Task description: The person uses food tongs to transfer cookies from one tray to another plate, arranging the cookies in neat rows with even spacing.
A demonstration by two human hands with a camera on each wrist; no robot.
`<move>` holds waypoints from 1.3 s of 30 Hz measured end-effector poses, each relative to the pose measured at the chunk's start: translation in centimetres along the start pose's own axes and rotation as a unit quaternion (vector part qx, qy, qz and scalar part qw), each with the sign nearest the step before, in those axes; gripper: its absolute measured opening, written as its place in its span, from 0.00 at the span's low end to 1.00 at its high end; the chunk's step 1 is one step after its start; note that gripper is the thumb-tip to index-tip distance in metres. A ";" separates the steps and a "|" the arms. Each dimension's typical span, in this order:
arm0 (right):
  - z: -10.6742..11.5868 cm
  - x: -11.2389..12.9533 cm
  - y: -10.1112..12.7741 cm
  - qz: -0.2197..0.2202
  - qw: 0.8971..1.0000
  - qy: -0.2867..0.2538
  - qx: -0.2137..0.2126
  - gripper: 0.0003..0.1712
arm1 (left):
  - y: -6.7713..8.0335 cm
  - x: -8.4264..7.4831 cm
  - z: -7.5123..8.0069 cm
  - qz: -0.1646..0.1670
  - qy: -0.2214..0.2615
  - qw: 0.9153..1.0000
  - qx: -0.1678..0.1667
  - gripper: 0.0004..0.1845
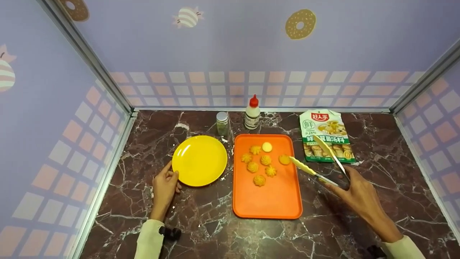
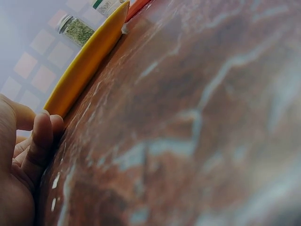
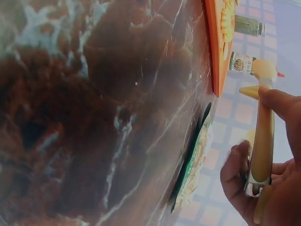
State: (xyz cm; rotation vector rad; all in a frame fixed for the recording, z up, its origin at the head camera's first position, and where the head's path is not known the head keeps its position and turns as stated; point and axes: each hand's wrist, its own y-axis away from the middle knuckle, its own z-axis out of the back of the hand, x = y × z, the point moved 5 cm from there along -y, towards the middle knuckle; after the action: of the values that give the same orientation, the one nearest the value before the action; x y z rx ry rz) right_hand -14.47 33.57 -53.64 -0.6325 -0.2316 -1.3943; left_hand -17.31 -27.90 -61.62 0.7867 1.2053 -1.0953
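**Inspector A:** The head view shows the whole layout: orange tray [image 1: 267,201] with seven piped cookies [image 1: 265,160], a yellow plate [image 1: 199,160], and both hands. The wrist views show none of the cookies clearly. The left wrist view gives only the plate's rim [image 2: 87,61] edge-on, with a spice jar [image 2: 75,30] beyond it.

**Inspector B:** And the right wrist view?

**Inspector A:** It shows the tongs [image 3: 261,141] from the handle end, which the head view shows only from above. The tray's edge [image 3: 215,52] and a soup-mix packet [image 3: 190,165] lie beyond the fingertips.

**Inspector B:** Condition of the tongs?

**Inspector A:** Metal arms, pale yellow tips [image 1: 302,167]. The arms are spread apart. One tip sits at the tray's right rim, just beside the nearest cookie; the other lies over the packet [image 1: 327,135].

**Inspector B:** Fingers?

**Inspector A:** The right hand [image 1: 359,196] is curled around the tongs' hinge end, thumb and fingers gripping. The left hand [image 1: 164,187] lies relaxed on the marble counter [image 1: 201,230], fingertips touching the plate's near rim, grasping nothing.

**Inspector B:** Other items?

**Inspector A:** A red-capped squeeze bottle [image 1: 252,113] stands beyond the tray, well away from both hands.
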 end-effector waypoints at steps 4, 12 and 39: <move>0.1 0.4 -0.3 0.019 1.000 0.005 0.003 0.46 | 0.0 -0.1 -0.1 -0.003 -0.007 1.000 0.000 0.29; 0.3 1.0 -1.1 0.050 0.999 0.005 0.001 0.48 | -0.1 -0.4 -0.1 -0.003 -0.011 1.000 0.001 0.28; 0.2 1.0 -3.9 0.119 0.986 0.059 0.102 0.45 | 0.1 -0.2 -0.1 -0.002 -0.013 1.000 0.000 0.28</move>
State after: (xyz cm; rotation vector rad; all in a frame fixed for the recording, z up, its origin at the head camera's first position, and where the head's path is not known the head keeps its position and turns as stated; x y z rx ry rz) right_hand -17.95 32.71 -51.92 -0.3930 -0.1951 -1.1565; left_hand -17.26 -27.73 -61.43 0.7683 1.1843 -1.1052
